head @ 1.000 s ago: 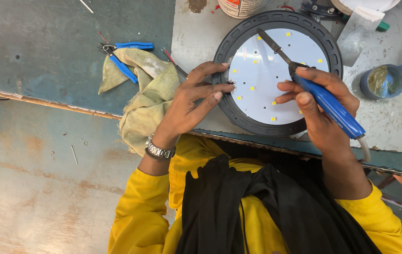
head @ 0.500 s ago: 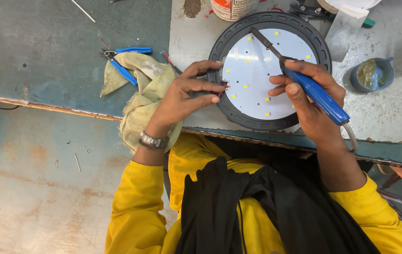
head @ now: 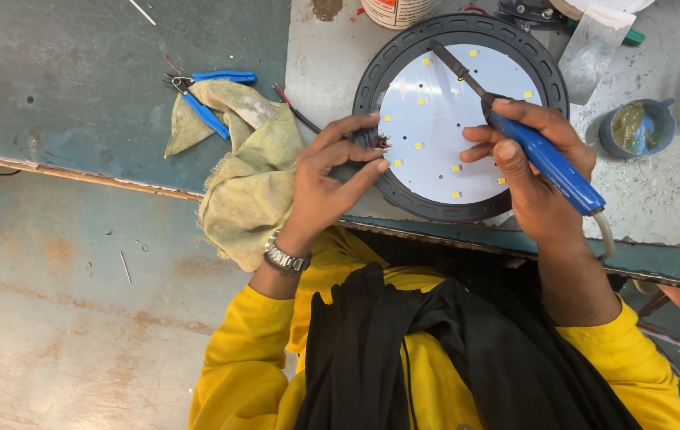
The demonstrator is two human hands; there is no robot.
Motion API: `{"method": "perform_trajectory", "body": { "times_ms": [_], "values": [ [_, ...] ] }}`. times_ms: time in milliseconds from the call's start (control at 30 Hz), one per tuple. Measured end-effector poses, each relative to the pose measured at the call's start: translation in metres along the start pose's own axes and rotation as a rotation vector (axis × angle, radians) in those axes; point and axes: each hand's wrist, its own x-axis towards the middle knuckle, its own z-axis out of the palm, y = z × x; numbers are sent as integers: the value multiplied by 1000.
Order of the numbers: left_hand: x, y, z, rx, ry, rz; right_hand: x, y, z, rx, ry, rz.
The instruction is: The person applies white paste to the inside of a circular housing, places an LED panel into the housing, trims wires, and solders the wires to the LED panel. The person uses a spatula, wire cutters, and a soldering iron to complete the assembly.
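Beyond your right hand [head: 539, 171], the top edge of the frame cut off a white tub [head: 398, 10] and a dark tool [head: 531, 11]. Your right fingers hid the middle of the blue soldering iron [head: 551, 163]. At your left hand [head: 332, 175], something small and dark sat at the fingertips [head: 378, 143], too small to tell what. The cloth [head: 248, 171] beside that hand covered part of the blue-handled pliers [head: 209, 99].

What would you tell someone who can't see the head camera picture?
A person's right hand holds a blue-handled soldering iron over a round white LED board in a black ring, while the left hand pinches at the board's left edge. A yellowish rag and blue-handled pliers lie to the left.
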Motion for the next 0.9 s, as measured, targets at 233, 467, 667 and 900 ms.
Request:
{"method": "perform_trajectory", "body": {
  "times_ms": [233,467,667,900],
  "values": [
    [2,-2,-10,188,-40,90,-7,-14,-4,-25,26,-76],
    [4,4,-6,209,10,75,-18,-33,-25,-151,111,-166],
    [3,5,1,66,62,-56,-21,-36,-43,-251,96,-210],
    [-2,9,18,71,168,-79,-26,-31,-46,-230,108,-172]
  ]
}}
